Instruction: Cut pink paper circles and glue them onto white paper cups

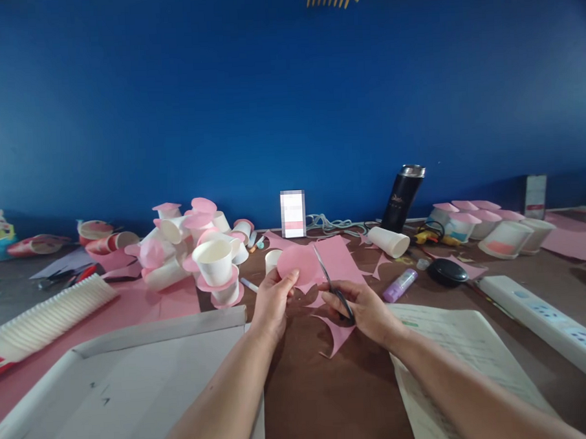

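Between the thumb and fingers of my left hand (280,301) is a piece of pink paper (297,264) with a rounded edge. My right hand (359,307) is closed around the dark handles of a pair of scissors (323,265), whose blades point up and away beside the paper. Another pink sheet (340,256) lies right behind the blades; I cannot tell whether it joins the held piece. A curved pink scrap (337,334) rests on the brown table below my hands. A white paper cup (273,260) stands partly hidden behind my left hand.
White paper cups with pink paper pieces (215,265) crowd the left. A long stack of cups (54,314) lies nearer. To the right are a purple glue stick (400,286), a lying cup (389,242), a black bottle (403,198), a mouse (447,272) and a power strip (545,322).
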Available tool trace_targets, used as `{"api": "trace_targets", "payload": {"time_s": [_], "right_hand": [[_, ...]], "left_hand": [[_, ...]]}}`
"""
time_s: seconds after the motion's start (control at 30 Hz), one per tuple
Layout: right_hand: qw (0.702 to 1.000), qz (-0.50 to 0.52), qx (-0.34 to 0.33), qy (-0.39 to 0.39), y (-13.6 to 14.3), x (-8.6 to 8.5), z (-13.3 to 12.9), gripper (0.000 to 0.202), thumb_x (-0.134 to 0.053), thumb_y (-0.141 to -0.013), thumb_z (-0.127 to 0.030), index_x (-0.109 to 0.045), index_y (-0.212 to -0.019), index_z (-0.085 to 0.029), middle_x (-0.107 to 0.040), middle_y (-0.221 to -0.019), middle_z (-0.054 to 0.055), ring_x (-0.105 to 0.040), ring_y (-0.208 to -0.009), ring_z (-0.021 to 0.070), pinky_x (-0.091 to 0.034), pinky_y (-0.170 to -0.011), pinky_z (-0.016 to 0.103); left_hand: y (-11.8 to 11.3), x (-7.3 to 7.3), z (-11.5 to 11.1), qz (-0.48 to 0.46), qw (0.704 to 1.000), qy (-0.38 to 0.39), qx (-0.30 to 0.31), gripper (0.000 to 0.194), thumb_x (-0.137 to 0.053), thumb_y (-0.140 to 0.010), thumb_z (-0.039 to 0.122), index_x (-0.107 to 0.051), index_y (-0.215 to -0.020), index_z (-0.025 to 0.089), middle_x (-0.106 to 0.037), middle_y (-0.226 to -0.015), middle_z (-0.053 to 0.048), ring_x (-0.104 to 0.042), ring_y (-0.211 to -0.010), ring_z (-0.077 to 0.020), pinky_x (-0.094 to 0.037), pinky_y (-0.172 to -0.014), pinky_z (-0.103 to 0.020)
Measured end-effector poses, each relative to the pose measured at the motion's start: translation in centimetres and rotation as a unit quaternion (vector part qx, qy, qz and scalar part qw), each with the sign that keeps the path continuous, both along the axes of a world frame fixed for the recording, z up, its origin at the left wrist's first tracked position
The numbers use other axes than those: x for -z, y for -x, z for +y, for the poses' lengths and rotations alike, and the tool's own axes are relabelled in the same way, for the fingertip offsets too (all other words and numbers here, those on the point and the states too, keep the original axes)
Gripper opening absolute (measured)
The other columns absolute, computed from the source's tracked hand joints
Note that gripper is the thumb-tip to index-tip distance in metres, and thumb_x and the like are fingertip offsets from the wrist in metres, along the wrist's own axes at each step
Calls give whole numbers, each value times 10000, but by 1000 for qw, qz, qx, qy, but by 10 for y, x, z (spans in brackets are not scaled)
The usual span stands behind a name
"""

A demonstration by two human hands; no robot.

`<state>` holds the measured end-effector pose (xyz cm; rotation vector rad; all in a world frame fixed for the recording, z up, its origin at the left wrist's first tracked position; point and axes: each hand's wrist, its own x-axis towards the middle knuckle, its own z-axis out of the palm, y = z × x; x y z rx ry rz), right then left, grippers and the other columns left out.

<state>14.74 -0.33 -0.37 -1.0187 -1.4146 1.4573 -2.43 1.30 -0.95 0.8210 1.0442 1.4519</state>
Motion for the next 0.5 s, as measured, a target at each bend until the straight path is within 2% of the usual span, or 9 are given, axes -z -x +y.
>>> {"api": "trace_targets", "payload": {"time_s": [0.23,0.5], "right_hand": [[999,-46,16,-12,-2,-2,0,444,-688,-736,-534,-679,-939,-139,-491,-565,-35,-403,-488,75,-305,-444,217],[1000,8,13,21,0,1,2,477,-741,-671,-537,-657,-937,-150,-465,-524,-54,-373,-436,69,-246,-424,221]], "left_hand": [[2,1,2,-13,1000,-19,12,346,-764,-662,403,-519,-651,160,-394,-508,73,-297,-467,-42,-210,-460,-183],[4,0,2,6,1000,-22,3,335,-769,-662,415,-562,-649,151,-390,-511,73,-291,-466,-41,-215,-454,-178]]}}
